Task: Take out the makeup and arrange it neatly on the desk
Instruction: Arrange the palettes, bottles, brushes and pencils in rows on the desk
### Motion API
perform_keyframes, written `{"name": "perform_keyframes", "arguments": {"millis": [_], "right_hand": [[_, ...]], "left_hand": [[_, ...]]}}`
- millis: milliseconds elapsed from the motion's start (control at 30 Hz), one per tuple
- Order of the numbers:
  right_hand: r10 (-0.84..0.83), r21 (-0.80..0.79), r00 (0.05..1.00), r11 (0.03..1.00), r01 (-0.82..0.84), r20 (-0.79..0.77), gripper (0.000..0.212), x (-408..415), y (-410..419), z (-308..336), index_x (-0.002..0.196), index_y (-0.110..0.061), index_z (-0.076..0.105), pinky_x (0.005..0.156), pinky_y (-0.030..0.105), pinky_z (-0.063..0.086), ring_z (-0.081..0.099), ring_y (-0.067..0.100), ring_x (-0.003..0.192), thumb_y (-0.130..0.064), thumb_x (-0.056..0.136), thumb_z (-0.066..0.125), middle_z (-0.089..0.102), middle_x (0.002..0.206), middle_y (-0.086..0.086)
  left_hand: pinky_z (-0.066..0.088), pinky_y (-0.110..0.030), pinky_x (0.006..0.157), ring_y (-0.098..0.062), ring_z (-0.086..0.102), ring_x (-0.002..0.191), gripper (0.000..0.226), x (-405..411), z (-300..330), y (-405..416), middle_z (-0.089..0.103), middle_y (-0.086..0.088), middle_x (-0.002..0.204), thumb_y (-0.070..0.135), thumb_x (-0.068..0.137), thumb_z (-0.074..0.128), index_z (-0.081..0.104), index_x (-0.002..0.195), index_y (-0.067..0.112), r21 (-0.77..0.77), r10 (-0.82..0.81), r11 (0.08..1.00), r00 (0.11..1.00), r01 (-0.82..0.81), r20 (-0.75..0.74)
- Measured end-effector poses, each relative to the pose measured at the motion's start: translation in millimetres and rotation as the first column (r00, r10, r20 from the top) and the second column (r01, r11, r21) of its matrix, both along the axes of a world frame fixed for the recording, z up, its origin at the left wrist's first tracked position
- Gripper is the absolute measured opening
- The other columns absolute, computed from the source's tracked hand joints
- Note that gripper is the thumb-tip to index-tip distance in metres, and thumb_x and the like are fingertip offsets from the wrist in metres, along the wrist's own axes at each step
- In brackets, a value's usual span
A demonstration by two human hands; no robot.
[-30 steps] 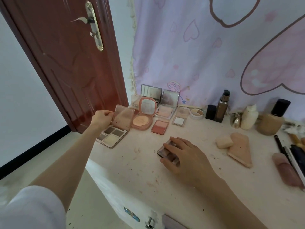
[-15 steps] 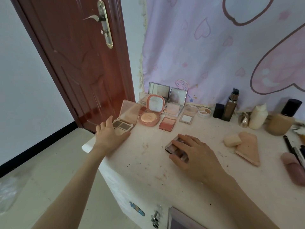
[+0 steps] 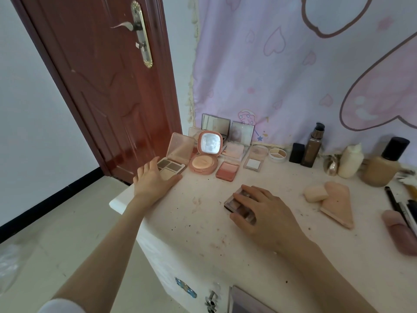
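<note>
An open palette (image 3: 172,164) with brown and beige shades stands at the desk's far left corner, its clear lid raised. My left hand (image 3: 153,180) lies flat on the desk against the palette's near edge, fingers straight and touching it. My right hand (image 3: 261,211) covers a small dark eyeshadow palette (image 3: 234,203) in the middle of the desk, fingers curled over its top and thumb at its near side. Behind stand a round peach compact (image 3: 203,164) with its mirror up, a pink blush (image 3: 226,170) and two mirrored palettes (image 3: 241,134) along the curtain.
A red door (image 3: 108,86) stands left of the white desk (image 3: 180,233). Bottles (image 3: 312,147) line the back right. Sponges (image 3: 316,193), a pink tube (image 3: 401,233) and pencils (image 3: 393,201) lie at the right. A drawer (image 3: 243,299) shows at the bottom edge.
My left hand left the palette's raised lid and came down flat on the desk at the palette's near edge. My right hand stayed on the small palette.
</note>
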State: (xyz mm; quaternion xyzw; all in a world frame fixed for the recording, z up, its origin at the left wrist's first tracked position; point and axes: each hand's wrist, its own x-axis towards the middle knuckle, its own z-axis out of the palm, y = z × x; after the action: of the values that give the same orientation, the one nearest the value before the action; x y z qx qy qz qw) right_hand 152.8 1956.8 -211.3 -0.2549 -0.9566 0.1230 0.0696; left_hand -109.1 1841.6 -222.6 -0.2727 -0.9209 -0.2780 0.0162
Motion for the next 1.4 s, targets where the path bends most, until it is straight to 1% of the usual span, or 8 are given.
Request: {"name": "perform_keyframes", "arguments": {"millis": [133, 400, 733, 900, 1067, 1167, 1233, 1400], "right_hand": [[-0.004, -0.011, 0.999, 1.000, 0.004, -0.032, 0.061, 0.8, -1.5, 2.8, 0.142, -0.040, 0.027, 0.112, 0.034, 0.023, 0.017, 0.012, 0.140, -0.064, 0.087, 0.036, 0.014, 0.155, -0.013], [-0.028, -0.039, 0.998, 0.999, 0.025, -0.061, 0.071, 9.4, 12.3, 6.8, 0.144, -0.035, 0.025, 0.110, 0.036, 0.021, 0.018, 0.013, 0.137, -0.063, 0.083, 0.047, 0.019, 0.153, -0.012], [-0.135, -0.146, 0.975, 0.983, 0.110, -0.177, 0.037, 19.3, 37.2, 4.2, 0.127, -0.017, 0.055, 0.088, 0.013, 0.027, 0.043, 0.013, 0.119, -0.014, 0.091, 0.047, 0.048, 0.133, -0.001], [-0.168, -0.178, 0.956, 0.976, 0.127, -0.242, 0.030, 20.7, 41.6, 1.9, 0.119, -0.015, 0.062, 0.085, 0.012, 0.027, 0.048, 0.014, 0.113, -0.014, 0.094, 0.046, 0.055, 0.126, 0.001], [-0.225, -0.221, 0.825, 0.967, 0.125, -0.519, 0.022, 18.3, 28.5, 10.5, 0.108, -0.014, 0.068, 0.081, 0.011, 0.036, 0.056, 0.010, 0.096, -0.017, 0.093, 0.052, 0.064, 0.110, 0.000], [-0.364, -0.520, 0.700, 0.854, -0.012, -0.614, 0.017, 14.1, 14.5, 17.9, 0.106, -0.020, 0.067, 0.074, 0.009, 0.048, 0.064, 0.001, 0.077, -0.022, 0.091, 0.057, 0.068, 0.106, -0.002], [-0.421, -0.725, 0.704, 0.661, -0.193, -0.572, 0.028, 10.5, 7.1, 19.9, 0.116, -0.014, 0.064, 0.085, 0.028, 0.054, 0.068, 0.003, 0.085, -0.024, 0.090, 0.058, 0.067, 0.113, 0.001], [-0.368, -0.778, 0.697, 0.426, -0.462, -0.616, 0.030, 4.6, 3.1, 15.0, 0.122, -0.011, 0.060, 0.097, 0.042, 0.048, 0.061, 0.021, 0.112, -0.016, 0.093, 0.054, 0.066, 0.118, 0.003]], "left_hand": [[0.014, -0.047, 0.112, -0.028, 0.013, 0.140, 0.091, 10.6, -2.6, 0.1, 0.021, -0.007, 0.152, 0.058, 0.079, 0.058, 0.010, 0.147, 0.022, 0.053, -0.019, 0.998, 0.998, 0.022, -0.062], [0.016, -0.040, 0.104, -0.020, 0.023, 0.130, 0.061, 81.9, -4.3, -6.6, 0.034, 0.000, 0.142, 0.046, 0.085, 0.053, 0.036, 0.139, 0.024, 0.150, -0.247, 0.944, 0.929, 0.295, -0.274], [0.022, -0.021, 0.094, -0.013, 0.032, 0.117, 0.059, 163.1, -5.6, 27.4, 0.039, 0.006, 0.129, 0.066, 0.074, 0.047, 0.049, 0.121, 0.029, 0.002, -0.623, 0.766, 0.744, 0.642, -0.241], [0.028, -0.016, 0.093, -0.015, 0.041, 0.113, 0.044, 159.5, -4.0, 31.6, 0.044, 0.002, 0.124, 0.031, 0.076, 0.069, 0.054, 0.116, 0.021, 0.185, -0.555, 0.803, 0.824, 0.566, -0.111], [0.041, -0.007, 0.080, -0.003, 0.055, 0.099, 0.044, 152.3, 10.3, 20.8, 0.055, 0.005, 0.119, 0.014, 0.079, 0.068, 0.053, 0.118, 0.026, 0.615, -0.549, 0.700, 0.824, 0.364, 0.137], [0.043, -0.011, 0.085, -0.005, 0.053, 0.105, 0.048, 154.7, 15.2, 14.7, 0.053, 0.009, 0.123, 0.011, 0.083, 0.065, 0.048, 0.126, 0.027, 0.726, -0.603, 0.616, 0.777, 0.307, 0.183], [0.044, -0.015, 0.090, -0.005, 0.053, 0.110, 0.048, 156.9, 17.3, 11.5, 0.052, 0.012, 0.125, 0.018, 0.082, 0.064, 0.047, 0.125, 0.029, 0.753, -0.640, 0.580, 0.745, 0.311, 0.186], [0.045, -0.028, 0.098, -0.010, 0.052, 0.116, 0.055, 161.1, 18.2, 7.4, 0.052, 0.011, 0.128, 0.020, 0.080, 0.064, 0.044, 0.131, 0.025, 0.773, -0.698, 0.533, 0.695, 0.344, 0.173]]}}
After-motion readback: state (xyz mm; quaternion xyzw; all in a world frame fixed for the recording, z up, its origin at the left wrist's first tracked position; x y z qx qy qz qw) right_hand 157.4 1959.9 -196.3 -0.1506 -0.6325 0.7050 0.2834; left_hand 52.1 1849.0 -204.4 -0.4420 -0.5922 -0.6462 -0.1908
